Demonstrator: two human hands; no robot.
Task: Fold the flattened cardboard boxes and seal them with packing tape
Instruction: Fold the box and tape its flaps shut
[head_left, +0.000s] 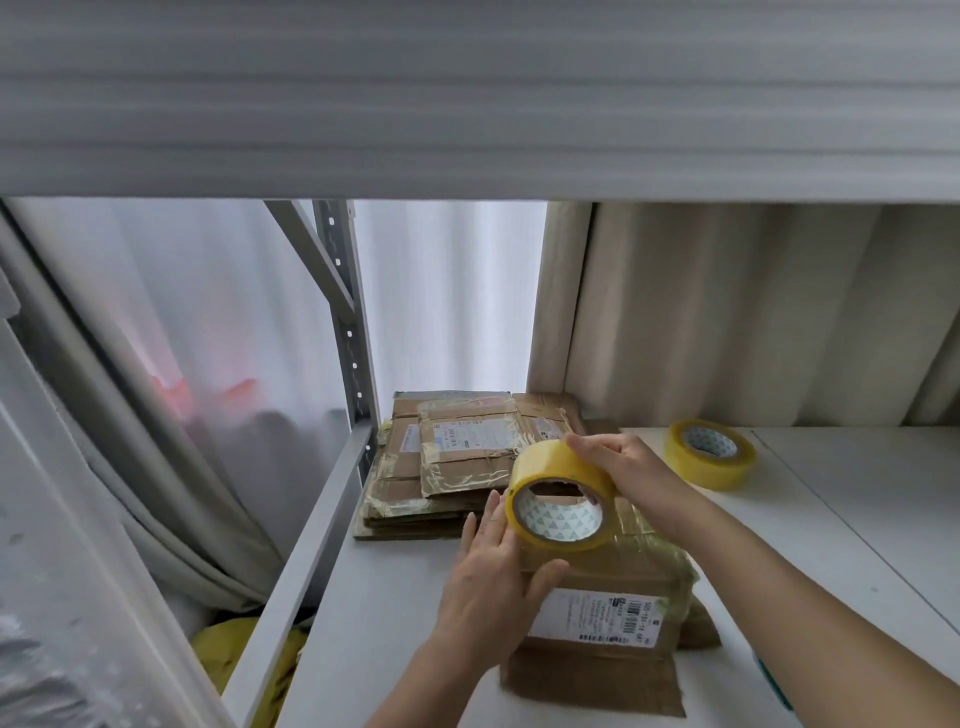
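Note:
A folded cardboard box (608, 597) with a white shipping label stands on the white shelf (395, 613) in front of me. My right hand (628, 470) grips a yellow roll of packing tape (561, 499) from above and holds it over the box's far left corner. My left hand (493, 577) lies against the box's left side, fingers straight and thumb on the top. A stack of flattened cardboard boxes (457, 457) with old tape and labels lies behind, near the shelf's back left corner.
A second yellow tape roll (711, 454) lies flat on the shelf at the right. An upper shelf board (467, 104) hangs overhead. A grey metal upright (353, 332) stands at the left edge, with curtains behind and yellow material (244, 654) below.

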